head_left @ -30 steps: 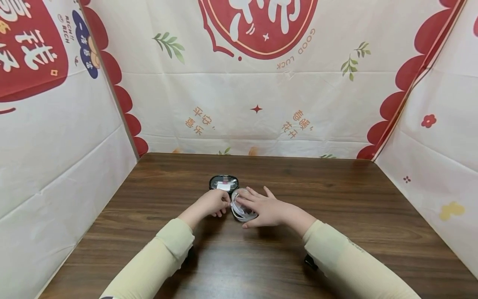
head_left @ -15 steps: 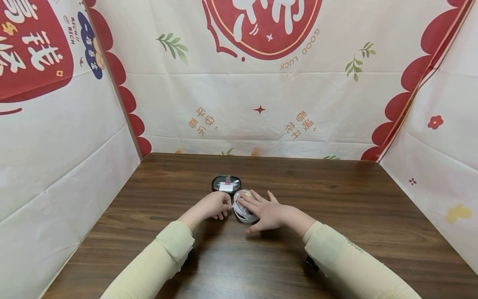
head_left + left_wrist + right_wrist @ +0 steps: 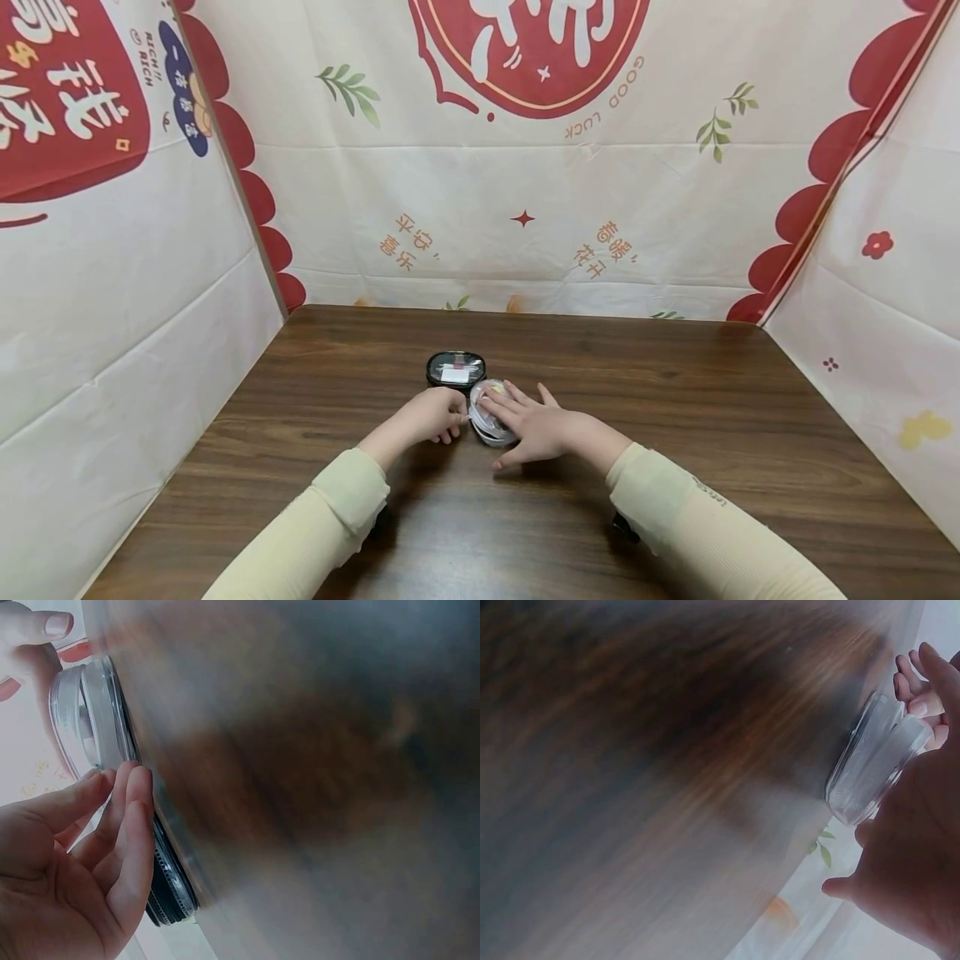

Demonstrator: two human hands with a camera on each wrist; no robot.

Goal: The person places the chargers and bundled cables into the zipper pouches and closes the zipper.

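Observation:
A round clear pouch with a whitish rim lies near the middle of the table, its upper and lower parts parted by a gap in the left wrist view. On its top rest the spread fingers of my right hand, which hide much of it. My left hand is at the pouch's left edge, thumb and forefinger pinching a small whitish zipper pull. In the left wrist view, the left hand has its other fingers loosely bent. A black-rimmed clear pouch stands just behind, holding a white item.
The brown wooden table stretches out on both sides of the hands. Printed white cloth walls enclose it at the back, left and right.
The head view has shifted slightly. Both hands stay at the clear pouch, with the right fingers still spread on its top and the left hand at its left edge.

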